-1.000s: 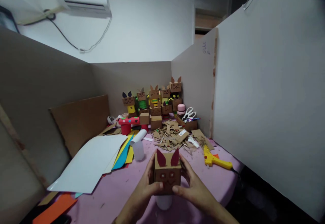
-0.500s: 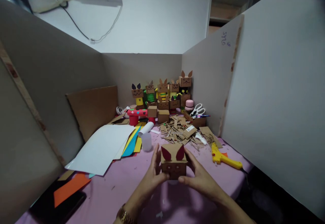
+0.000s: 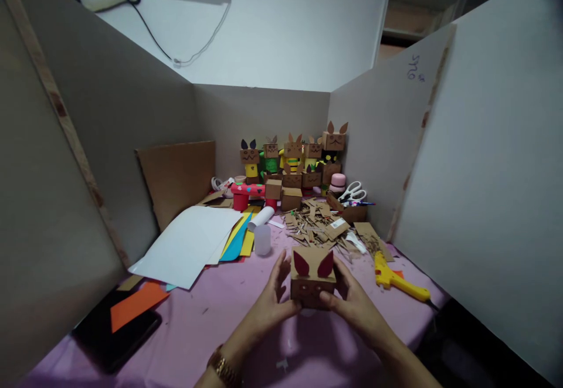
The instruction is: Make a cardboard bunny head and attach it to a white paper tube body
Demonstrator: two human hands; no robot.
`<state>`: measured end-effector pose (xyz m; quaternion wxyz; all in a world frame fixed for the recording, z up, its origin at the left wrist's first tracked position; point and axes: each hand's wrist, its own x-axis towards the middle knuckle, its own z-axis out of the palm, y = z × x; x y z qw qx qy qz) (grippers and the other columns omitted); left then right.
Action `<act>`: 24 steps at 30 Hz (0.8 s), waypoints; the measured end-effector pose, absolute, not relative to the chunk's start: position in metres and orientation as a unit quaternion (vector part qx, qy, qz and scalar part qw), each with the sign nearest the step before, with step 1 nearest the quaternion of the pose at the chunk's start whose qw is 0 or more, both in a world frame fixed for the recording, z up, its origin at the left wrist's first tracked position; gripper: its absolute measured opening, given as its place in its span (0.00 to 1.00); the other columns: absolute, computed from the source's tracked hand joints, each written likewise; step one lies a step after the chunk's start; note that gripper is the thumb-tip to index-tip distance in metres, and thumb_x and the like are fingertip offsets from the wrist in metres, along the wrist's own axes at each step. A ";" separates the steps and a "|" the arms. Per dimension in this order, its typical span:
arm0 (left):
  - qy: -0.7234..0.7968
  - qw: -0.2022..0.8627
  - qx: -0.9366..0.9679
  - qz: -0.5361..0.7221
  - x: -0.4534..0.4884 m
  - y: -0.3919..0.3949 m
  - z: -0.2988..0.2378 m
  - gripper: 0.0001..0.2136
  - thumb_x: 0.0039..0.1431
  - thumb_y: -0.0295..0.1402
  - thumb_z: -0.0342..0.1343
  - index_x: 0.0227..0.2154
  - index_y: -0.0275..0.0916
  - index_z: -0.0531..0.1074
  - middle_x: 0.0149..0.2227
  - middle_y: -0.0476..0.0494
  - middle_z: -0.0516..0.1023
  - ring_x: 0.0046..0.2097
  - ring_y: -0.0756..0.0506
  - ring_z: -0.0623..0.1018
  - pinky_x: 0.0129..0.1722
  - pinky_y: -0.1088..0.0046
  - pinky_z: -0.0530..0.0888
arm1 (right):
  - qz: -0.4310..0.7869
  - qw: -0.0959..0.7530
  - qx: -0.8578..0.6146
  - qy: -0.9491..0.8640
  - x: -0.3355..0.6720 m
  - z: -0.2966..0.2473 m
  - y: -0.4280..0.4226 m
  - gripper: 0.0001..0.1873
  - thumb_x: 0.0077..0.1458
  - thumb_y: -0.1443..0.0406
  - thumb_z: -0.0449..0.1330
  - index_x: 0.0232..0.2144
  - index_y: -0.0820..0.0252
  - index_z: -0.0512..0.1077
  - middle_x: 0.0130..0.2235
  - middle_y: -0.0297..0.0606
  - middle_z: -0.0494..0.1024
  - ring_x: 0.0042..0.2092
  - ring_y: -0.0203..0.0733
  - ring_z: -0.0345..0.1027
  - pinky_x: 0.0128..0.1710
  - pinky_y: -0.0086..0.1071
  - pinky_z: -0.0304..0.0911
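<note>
Between both hands is a small brown cardboard box head (image 3: 313,287) with two dark red pointed ears and a face on its front. My left hand (image 3: 276,297) grips its left side, thumb at the lower front corner. On the other side my right hand (image 3: 352,299) is closed on it, thumb against the front. The box is held just above or on the pink tablecloth (image 3: 211,329); I cannot tell which. A translucent white cup (image 3: 263,240) stands beyond my left hand. To the right of my right hand lies a yellow glue gun (image 3: 401,279).
Cardboard scraps (image 3: 316,221) are heaped beyond the box. Finished cardboard animal figures (image 3: 292,150) line the back. White paper sheets (image 3: 189,241), an orange sheet (image 3: 138,306) and a black phone-like slab (image 3: 118,347) lie left. White-handled scissors (image 3: 354,191) rest at right. Partition panels (image 3: 264,109) surround the table.
The whole view has shifted, so the scene appears farther right and slightly higher. Both hands still hold the box head in much the same way.
</note>
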<state>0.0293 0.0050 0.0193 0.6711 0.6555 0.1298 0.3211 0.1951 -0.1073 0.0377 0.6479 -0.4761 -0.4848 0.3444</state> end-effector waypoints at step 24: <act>0.337 0.535 0.643 0.433 0.025 -0.042 0.011 0.29 0.55 0.36 0.56 0.59 0.37 0.57 0.64 0.32 0.58 0.65 0.35 0.56 0.61 0.54 0.56 | 0.245 0.757 -0.517 -0.315 0.184 0.038 -0.120 0.49 0.39 0.57 0.70 0.60 0.53 0.51 0.61 0.45 0.63 0.61 0.56 0.54 0.61 0.50 0.46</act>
